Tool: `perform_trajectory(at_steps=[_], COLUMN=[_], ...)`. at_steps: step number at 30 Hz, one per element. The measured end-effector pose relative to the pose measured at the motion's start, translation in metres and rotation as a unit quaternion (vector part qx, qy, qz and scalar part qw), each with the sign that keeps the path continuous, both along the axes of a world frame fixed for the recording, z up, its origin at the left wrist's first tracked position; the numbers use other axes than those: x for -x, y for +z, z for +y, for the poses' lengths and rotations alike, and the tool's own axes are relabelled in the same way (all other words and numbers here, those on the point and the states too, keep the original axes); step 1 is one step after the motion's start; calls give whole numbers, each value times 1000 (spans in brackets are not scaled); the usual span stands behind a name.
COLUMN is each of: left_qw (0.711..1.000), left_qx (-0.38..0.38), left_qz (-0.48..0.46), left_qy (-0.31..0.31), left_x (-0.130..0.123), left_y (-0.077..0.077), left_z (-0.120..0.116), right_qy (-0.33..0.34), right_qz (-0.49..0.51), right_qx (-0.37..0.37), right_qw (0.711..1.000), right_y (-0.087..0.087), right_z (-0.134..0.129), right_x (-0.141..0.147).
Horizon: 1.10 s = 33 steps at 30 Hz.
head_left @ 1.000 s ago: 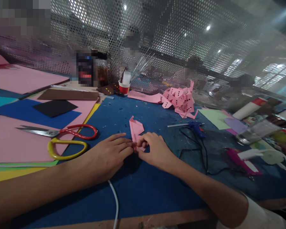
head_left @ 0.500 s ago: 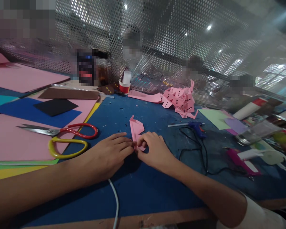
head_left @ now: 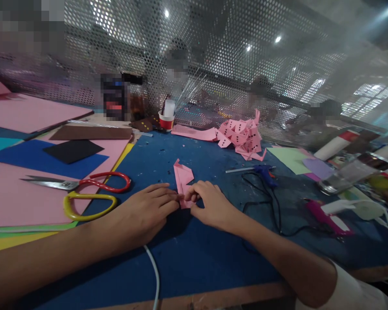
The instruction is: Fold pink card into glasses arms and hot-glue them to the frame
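A small folded piece of pink paper (head_left: 183, 175) lies on the blue tabletop in front of me, with a narrow folded strip along its left side. My left hand (head_left: 151, 206) presses its closed fingertips on the paper's lower left edge. From the other side, my right hand (head_left: 210, 204) has its fingers curled and pinched on the lower right part of the same paper. The fingertips hide some of the lower folds. To the left of my left hand, large scissors (head_left: 90, 196) with one red and one yellow handle rest partly on pink sheets.
Coloured sheets (head_left: 16, 193) cover the left side. A heap of dotted pink paper pieces (head_left: 241, 135) and a paper cup (head_left: 166, 120) stand at the back. A blue glue gun (head_left: 265, 174) and a magenta glue gun (head_left: 328, 217) lie right with cords. A white cable (head_left: 155, 275) runs in front.
My right hand has shifted slightly right along the paper's lower end, showing more of its bottom edge. My left hand stays on the paper. The view has tilted a little.
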<state>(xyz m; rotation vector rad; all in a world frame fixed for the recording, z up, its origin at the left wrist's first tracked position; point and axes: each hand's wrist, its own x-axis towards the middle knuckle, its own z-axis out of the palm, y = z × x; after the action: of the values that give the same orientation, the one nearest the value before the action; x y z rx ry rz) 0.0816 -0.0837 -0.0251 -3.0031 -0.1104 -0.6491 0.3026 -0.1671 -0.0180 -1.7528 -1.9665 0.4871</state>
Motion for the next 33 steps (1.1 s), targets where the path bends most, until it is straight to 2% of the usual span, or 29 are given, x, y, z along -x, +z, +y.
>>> perform_trajectory(at_steps=[5, 10, 14, 19, 23, 29, 33], left_qw=[1000, 998, 994, 985, 978, 962, 953], left_qx=[18, 64, 103, 147, 180, 236, 270], left_qz=[2, 1, -26, -88, -97, -105, -100], left_qy=[-4, 1, 11, 25, 50, 93, 96], left_x=[1, 2, 2, 0, 0, 1, 0], left_y=[-3, -10, -11, -5, -1, -2, -6], left_z=[2, 5, 7, 6, 6, 9, 13], right_qy=[11, -38, -20, -17, -9, 16, 5], right_qz=[56, 159, 122, 29, -15, 34, 118], right_qx=[9, -30, -62, -72, -70, -56, -62], right_qw=[998, 986, 990, 997, 997, 998, 991], right_y=[3, 2, 0, -3, -6, -6, -1], right_z=[1, 2, 1, -3, -3, -1, 1], right_x=[-5, -9, -8, -2, 0, 1, 0])
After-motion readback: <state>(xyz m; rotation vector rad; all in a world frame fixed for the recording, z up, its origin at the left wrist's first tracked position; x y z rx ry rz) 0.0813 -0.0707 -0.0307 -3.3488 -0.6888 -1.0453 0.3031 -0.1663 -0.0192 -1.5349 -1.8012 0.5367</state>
